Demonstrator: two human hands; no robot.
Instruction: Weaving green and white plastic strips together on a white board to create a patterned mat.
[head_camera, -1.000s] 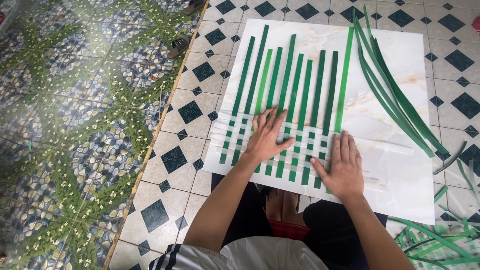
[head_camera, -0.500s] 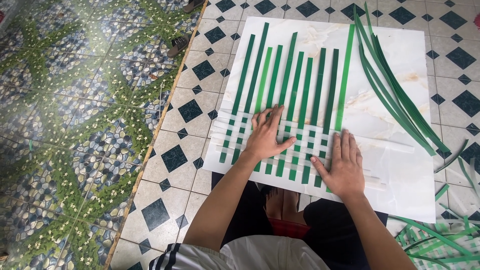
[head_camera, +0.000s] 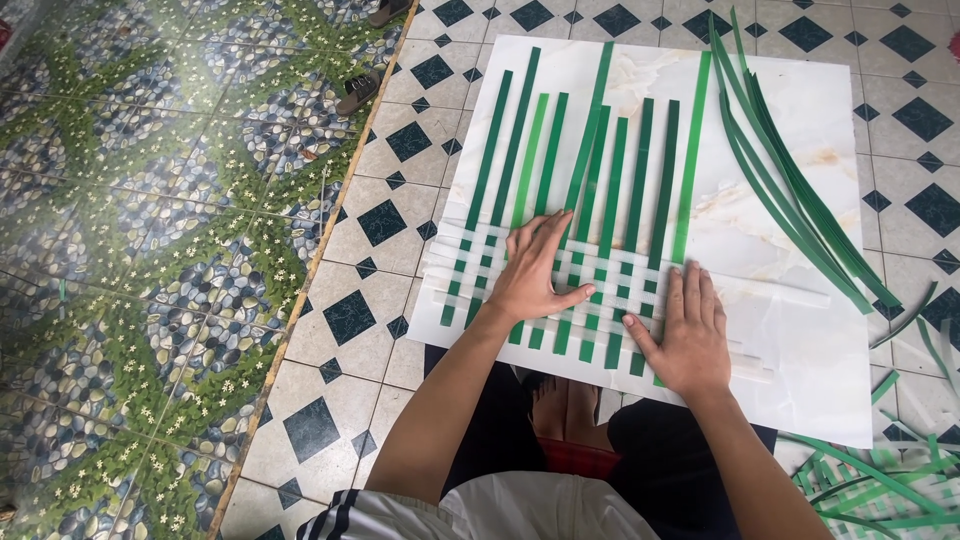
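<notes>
A: What lies under the hands?

B: A partly woven mat of green leaf strips crossed by white strips (head_camera: 560, 275), on a white marbled board (head_camera: 800, 330) that rests on the tiled floor (head_camera: 330, 300). The woven part sits near the board's near edge, toward its left side; the loose green ends run up toward the far edge.

A: And the hands themselves?

B: The left hand (head_camera: 530, 270) is spread flat, palm down, on the weave's left half, fingers pointing to the far edge. The right hand (head_camera: 690, 335) lies flat too, fingers apart, at the weave's right near corner, over the ends of the white strips. Neither grips anything; both only press on the strips.

A: What else is around?

B: A bundle of long loose green leaf strips (head_camera: 790, 190) fans along the board's right side, from the far right corner down past the right edge. More cut green strips and scraps (head_camera: 880, 480) lie on the floor by the near right corner. A pair of dark sandals (head_camera: 358, 92) sits on the floor beyond the far left corner.

A: Anything blocking the weave?

B: Only the hands cover parts of it. The person's bare feet (head_camera: 565, 405) are tucked just under the board's near edge.
</notes>
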